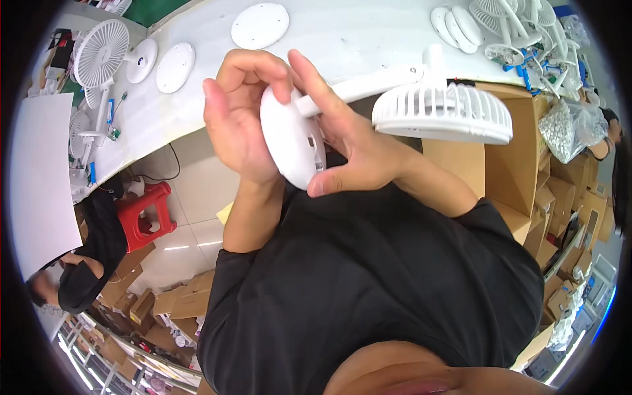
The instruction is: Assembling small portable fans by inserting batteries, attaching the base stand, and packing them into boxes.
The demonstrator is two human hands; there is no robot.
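Observation:
A small white desk fan is held up in front of my chest, lying sideways. Its round base (293, 141) is tilted on edge between my hands, and a slot and a small port show on its side. My left hand (240, 125) cups the base's left side, fingers bent over its upper rim, thumb standing away. My right hand (359, 148) grips the base from the right, thumb on its lower edge and fingers by the stem (362, 85). The stem runs right to the caged fan head (442, 113), which faces down.
Across the white table (210, 43) lie round white discs (260, 26), with a standing fan (102, 56) at left and more fans (507, 20) at right. An open cardboard box (510, 155) stands to my right. A red stool (145, 214) and another person (92, 263) are at left.

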